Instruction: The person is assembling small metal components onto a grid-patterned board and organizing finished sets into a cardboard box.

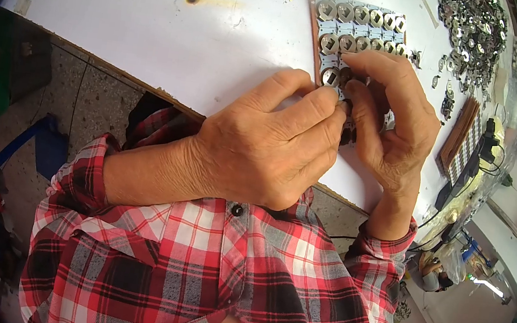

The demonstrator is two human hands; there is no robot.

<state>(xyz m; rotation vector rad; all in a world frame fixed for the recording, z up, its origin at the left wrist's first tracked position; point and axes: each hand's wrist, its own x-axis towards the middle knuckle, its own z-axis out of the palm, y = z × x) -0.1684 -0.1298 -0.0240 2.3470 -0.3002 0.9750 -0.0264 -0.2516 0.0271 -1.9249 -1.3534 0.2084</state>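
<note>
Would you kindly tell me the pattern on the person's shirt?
Red, white and black plaid shirt, seen in the head view.

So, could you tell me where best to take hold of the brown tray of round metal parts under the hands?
Probably by the bare left long edge of the brown tray, coming from the left side. It lies flat on the white table; the left hand and right hand cover its near end, and loose metal parts crowd its right.
</note>
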